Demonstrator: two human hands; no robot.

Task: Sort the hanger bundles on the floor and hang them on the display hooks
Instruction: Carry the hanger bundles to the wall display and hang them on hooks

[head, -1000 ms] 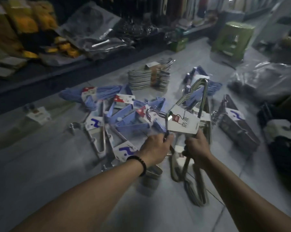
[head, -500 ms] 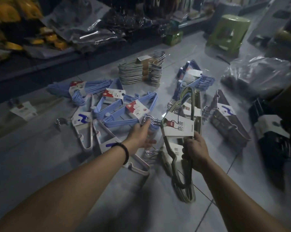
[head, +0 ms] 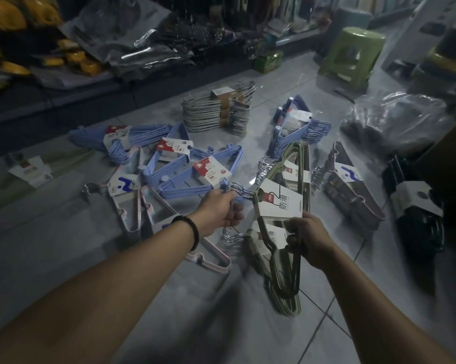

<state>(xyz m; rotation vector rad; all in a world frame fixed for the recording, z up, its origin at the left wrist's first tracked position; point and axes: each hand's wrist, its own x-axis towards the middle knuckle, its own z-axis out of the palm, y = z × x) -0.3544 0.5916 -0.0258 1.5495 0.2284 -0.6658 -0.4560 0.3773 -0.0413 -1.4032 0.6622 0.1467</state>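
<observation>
My right hand (head: 307,239) grips a green hanger bundle (head: 276,200) with a white paper label, held just above the floor. My left hand (head: 220,210) is closed around that bundle's chrome hooks (head: 236,189). More green bundles (head: 269,245) lie under it, and another green bundle (head: 296,164) lies behind. Blue bundles (head: 195,174) with red-and-white labels are scattered left of centre. Pink-framed bundles (head: 128,195) lie at the left. A grey stack (head: 216,109) sits further back, and a blue-and-white bundle (head: 297,124) beside it.
A brown bundle (head: 350,190) and a black one (head: 416,208) lie at the right. Clear plastic bags (head: 395,114) and a green stool (head: 353,56) stand beyond. A low shelf (head: 90,82) of packaged goods runs along the back left. Bare floor tiles (head: 51,245) spread near me.
The held green bundle dropped lower and tilted flatter. My left hand let go of its frame, reached left toward the blue bundles, then closed on the chrome hooks.
</observation>
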